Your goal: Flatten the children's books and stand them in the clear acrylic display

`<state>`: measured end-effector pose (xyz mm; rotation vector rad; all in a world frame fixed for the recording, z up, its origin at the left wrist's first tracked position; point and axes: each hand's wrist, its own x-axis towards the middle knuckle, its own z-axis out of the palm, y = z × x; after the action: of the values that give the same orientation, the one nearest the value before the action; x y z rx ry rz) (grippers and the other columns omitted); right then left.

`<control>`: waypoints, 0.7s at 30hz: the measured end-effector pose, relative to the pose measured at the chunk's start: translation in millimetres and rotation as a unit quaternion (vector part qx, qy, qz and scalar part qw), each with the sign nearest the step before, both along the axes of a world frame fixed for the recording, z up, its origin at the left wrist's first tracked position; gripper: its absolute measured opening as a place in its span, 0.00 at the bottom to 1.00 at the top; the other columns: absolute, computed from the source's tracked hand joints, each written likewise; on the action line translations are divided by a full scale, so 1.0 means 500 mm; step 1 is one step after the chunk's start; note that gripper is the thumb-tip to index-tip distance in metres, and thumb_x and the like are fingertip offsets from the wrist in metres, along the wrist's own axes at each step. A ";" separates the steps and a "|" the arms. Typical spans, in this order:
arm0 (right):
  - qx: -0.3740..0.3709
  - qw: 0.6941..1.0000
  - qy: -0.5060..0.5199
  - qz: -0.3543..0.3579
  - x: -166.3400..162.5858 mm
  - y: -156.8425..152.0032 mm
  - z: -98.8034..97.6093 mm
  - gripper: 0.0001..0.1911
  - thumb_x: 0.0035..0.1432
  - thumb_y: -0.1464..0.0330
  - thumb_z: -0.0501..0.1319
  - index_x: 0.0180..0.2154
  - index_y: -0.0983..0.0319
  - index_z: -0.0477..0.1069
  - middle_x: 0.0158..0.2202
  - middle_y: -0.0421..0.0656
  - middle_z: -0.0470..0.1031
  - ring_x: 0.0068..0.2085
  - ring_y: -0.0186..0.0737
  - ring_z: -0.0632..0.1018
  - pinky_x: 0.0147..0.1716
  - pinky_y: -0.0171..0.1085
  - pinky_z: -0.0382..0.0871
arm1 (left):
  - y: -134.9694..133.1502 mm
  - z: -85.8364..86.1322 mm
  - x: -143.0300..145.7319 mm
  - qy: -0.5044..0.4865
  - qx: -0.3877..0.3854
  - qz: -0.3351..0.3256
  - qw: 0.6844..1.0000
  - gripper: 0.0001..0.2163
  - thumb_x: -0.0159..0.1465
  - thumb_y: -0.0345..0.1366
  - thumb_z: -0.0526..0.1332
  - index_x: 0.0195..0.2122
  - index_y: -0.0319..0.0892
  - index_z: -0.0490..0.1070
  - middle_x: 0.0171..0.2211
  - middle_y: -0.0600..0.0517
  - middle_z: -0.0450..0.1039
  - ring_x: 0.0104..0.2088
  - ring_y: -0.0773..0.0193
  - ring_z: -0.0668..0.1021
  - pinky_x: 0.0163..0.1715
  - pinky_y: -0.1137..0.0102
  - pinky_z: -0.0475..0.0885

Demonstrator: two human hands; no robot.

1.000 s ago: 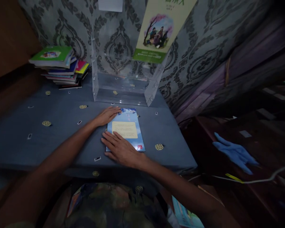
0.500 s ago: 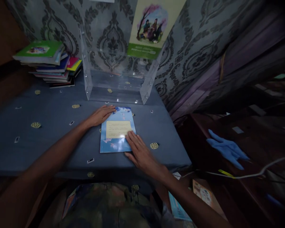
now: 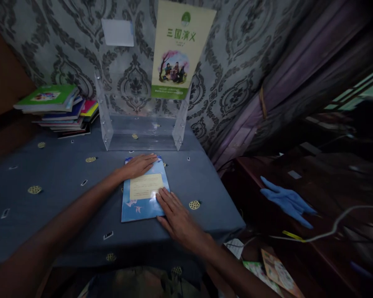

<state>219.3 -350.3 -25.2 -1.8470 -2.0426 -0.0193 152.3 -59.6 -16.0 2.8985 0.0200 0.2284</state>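
A thin blue book [image 3: 144, 210] with a cream text panel lies flat on the table, near its front edge. My left hand [image 3: 140, 165] rests across the top of the cover, fingers stretched out and pointing right. Over the book's lower right edge lies my right hand [image 3: 176, 213], its fingers extended onto the cover and the thumb apart below them. Both palms face down and neither hand grips anything. Behind the book stands a clear acrylic rack [image 3: 143, 142], with a cream and green book [image 3: 174, 54] upright in its upper part.
A stack of books [image 3: 60, 109] stands at the table's back left. The table [image 3: 65, 215] has a blue-grey patterned cloth. To the right, a blue glove [image 3: 287, 199] lies on dark red furniture near a pale cable [image 3: 335, 225]. More books [image 3: 279, 271] lie low at the right.
The camera view has tilted up, showing more of the rack. My left hand has slid right across the top of the blue book; my right hand stays at its lower right edge.
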 end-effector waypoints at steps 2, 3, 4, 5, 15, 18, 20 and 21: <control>-0.003 1.000 0.001 0.000 0.000 0.000 0.000 0.36 0.72 0.66 0.53 0.73 0.65 0.37 0.72 0.56 0.52 0.73 0.48 0.50 0.68 0.56 0.57 | -0.003 0.000 0.026 -0.005 0.005 -0.017 1.000 0.23 0.75 0.42 0.42 0.67 0.43 0.61 0.68 0.48 0.60 0.69 0.61 0.61 0.67 0.62 0.56; -0.004 1.000 0.003 -0.001 0.000 0.000 0.000 0.36 0.72 0.66 0.53 0.72 0.65 0.39 0.72 0.56 0.52 0.73 0.48 0.50 0.68 0.56 0.57 | -0.004 -0.001 0.034 -0.007 0.007 -0.021 1.000 0.23 0.75 0.41 0.42 0.67 0.43 0.61 0.68 0.48 0.61 0.69 0.61 0.62 0.67 0.61 0.56; -0.005 1.000 0.007 -0.002 0.000 0.000 0.000 0.36 0.71 0.66 0.54 0.72 0.66 0.40 0.72 0.56 0.52 0.73 0.48 0.50 0.69 0.55 0.57 | -0.005 -0.001 0.040 -0.010 0.009 -0.022 1.000 0.22 0.75 0.40 0.42 0.67 0.43 0.61 0.68 0.48 0.61 0.69 0.62 0.62 0.67 0.61 0.56; -0.005 1.000 0.011 -0.003 0.000 0.000 0.000 0.35 0.71 0.65 0.54 0.72 0.66 0.41 0.72 0.56 0.52 0.73 0.48 0.51 0.69 0.55 0.57 | -0.006 -0.002 0.042 -0.011 0.011 -0.021 1.000 0.22 0.75 0.40 0.42 0.67 0.43 0.61 0.68 0.47 0.61 0.69 0.61 0.62 0.67 0.60 0.56; 0.003 1.000 0.028 -0.005 -0.001 0.000 -0.001 0.36 0.72 0.64 0.52 0.73 0.60 0.37 0.71 0.54 0.53 0.72 0.48 0.53 0.68 0.57 0.58 | -0.054 0.003 0.000 -0.001 -0.013 -0.045 0.999 0.23 0.75 0.40 0.42 0.68 0.45 0.58 0.70 0.48 0.56 0.71 0.62 0.57 0.69 0.58 0.51; 0.009 0.999 0.038 -0.007 0.000 -0.002 -0.001 0.39 0.72 0.63 0.53 0.73 0.60 0.33 0.72 0.54 0.51 0.73 0.49 0.52 0.68 0.56 0.58 | -0.081 0.009 -0.018 0.005 -0.019 -0.063 0.998 0.22 0.76 0.41 0.42 0.69 0.46 0.58 0.70 0.49 0.57 0.71 0.63 0.57 0.70 0.57 0.48; 0.027 0.998 0.057 -0.029 0.002 -0.003 -0.003 0.43 0.71 0.62 0.55 0.73 0.61 0.30 0.73 0.56 0.48 0.73 0.50 0.50 0.68 0.56 0.58 | -0.101 0.013 -0.032 0.017 -0.025 -0.076 0.997 0.22 0.76 0.41 0.42 0.69 0.47 0.57 0.70 0.50 0.56 0.71 0.64 0.56 0.70 0.58 0.47; 0.036 0.996 0.068 -0.043 0.003 -0.004 -0.005 0.45 0.70 0.61 0.56 0.73 0.61 0.28 0.73 0.56 0.47 0.73 0.50 0.49 0.68 0.55 0.58 | -0.112 0.015 -0.039 0.024 -0.030 -0.082 0.996 0.22 0.76 0.41 0.42 0.69 0.47 0.57 0.70 0.51 0.56 0.71 0.64 0.56 0.70 0.58 0.47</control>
<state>220.7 -352.1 -27.5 -1.8394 -1.8458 0.0105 133.0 -115.4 -8.7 2.8267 -0.1980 0.1262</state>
